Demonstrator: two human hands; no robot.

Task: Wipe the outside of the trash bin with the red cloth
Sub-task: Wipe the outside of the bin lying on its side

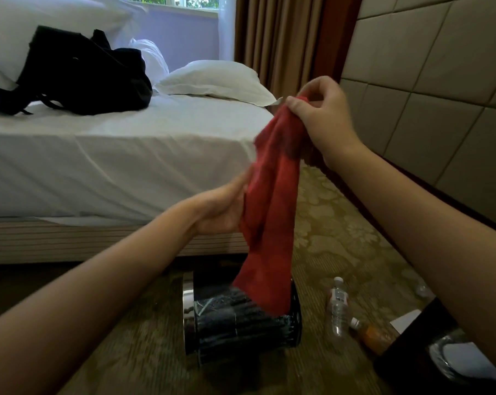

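The right hand (323,118) is up high. Its fingers (296,105) pinch the top corner of the red cloth (272,201). The cloth is soft and wrinkly, and it hangs down long and thin from those fingers. Lower down, the left hand (224,208) lies against the side of the cloth. Its fingers (245,181) are blurry and partly behind the cloth, so it is hard to tell if they grip it.

Far below both hands, the trash bin (241,326) lies on its side on the flowery carpet (340,223). It is round and black, with a shiny metal ring at one end. The bottom of the cloth covers part of it. Just right of the bin lie a clear bottle (338,309) and a blurry orange bottle (370,336).

Behind the fingers is a bed (127,155) with a white sheet and a black bag (90,75).
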